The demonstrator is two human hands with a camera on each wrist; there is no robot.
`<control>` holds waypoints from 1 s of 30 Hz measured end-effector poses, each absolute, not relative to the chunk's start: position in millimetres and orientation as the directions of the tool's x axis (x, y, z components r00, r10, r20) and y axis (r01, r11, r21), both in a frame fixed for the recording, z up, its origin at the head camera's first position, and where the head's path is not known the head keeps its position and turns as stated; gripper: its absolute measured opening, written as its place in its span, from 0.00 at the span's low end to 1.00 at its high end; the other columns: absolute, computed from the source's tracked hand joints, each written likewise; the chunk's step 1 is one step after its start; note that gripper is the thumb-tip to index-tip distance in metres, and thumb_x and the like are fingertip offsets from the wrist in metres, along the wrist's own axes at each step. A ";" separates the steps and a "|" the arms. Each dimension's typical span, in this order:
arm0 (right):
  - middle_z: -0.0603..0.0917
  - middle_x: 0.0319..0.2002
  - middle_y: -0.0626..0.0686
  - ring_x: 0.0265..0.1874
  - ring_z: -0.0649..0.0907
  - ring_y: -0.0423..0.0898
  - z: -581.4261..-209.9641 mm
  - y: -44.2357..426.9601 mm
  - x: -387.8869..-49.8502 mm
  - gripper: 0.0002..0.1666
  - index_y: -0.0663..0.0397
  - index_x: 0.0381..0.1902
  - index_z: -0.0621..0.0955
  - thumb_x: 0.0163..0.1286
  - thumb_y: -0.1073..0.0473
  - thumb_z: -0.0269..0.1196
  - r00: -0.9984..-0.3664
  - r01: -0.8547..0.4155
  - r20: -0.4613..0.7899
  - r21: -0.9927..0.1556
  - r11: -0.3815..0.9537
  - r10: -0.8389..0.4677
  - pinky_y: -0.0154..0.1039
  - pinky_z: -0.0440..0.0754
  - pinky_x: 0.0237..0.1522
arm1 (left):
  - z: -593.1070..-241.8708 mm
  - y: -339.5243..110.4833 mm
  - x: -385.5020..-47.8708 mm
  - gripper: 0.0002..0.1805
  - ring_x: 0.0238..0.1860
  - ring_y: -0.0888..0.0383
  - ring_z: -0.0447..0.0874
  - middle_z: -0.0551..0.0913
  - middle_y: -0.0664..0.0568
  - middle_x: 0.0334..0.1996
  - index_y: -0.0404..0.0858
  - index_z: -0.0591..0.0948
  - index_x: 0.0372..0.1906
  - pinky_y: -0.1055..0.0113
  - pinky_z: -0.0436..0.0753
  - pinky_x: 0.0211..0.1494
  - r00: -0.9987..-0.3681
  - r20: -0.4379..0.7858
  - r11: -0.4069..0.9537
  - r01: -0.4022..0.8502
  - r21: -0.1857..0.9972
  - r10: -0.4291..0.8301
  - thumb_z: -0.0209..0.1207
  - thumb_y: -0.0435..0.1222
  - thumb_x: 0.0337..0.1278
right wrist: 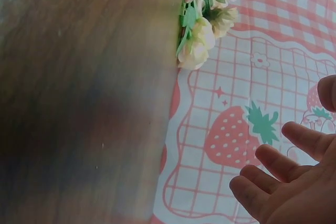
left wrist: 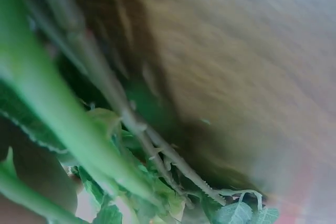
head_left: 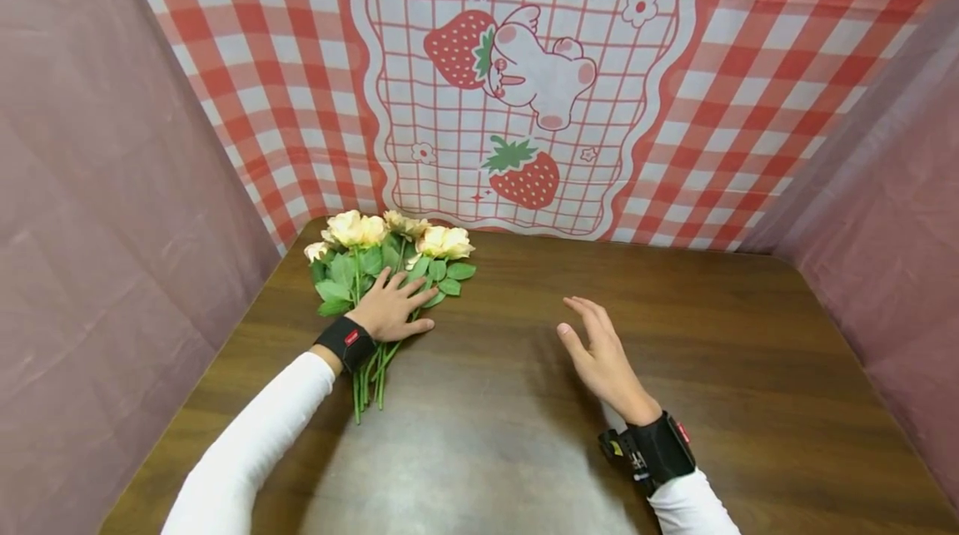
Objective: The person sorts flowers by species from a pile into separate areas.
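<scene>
Cream-yellow flowers point(head_left: 355, 230) with green leaves and long stems point(head_left: 361, 389) lie at the left of the brown table. Over the upper stems rests my left hand point(head_left: 390, 308), palm down with its fingers spread. The left wrist view shows green stems point(left wrist: 68, 114) and leaves up close. My right hand point(head_left: 605, 359) is held above the table to the right, fingers extended and thumb apart, holding nothing. In the right wrist view the right hand point(right wrist: 294, 182) is at the lower right and the blooms point(right wrist: 195, 45) are at the top.
The brown wooden table point(head_left: 479, 402) reaches back to a red-and-white checked cloth point(head_left: 719, 102) printed with strawberries. Pinkish fabric point(head_left: 135, 185) hangs along the left side, and similar fabric point(head_left: 884, 185) along the right.
</scene>
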State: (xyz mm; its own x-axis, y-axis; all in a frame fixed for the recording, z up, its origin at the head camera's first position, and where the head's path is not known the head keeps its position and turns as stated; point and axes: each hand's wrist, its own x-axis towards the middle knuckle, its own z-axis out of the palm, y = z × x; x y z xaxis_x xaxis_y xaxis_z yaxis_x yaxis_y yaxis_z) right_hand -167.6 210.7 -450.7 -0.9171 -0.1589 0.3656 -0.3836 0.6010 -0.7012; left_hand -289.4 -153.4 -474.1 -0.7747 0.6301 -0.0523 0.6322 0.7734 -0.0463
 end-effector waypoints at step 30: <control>0.65 0.69 0.66 0.70 0.65 0.62 -451.4 216.1 -160.3 0.29 0.62 0.70 0.67 0.78 0.53 0.55 -0.905 -0.405 0.396 -0.695 0.594 -0.154 0.62 0.66 0.63 | -443.9 -143.6 -230.9 0.25 0.61 0.35 0.68 0.74 0.35 0.58 0.38 0.79 0.58 0.39 0.65 0.66 -0.857 0.138 0.868 0.493 -0.064 0.497 0.64 0.47 0.61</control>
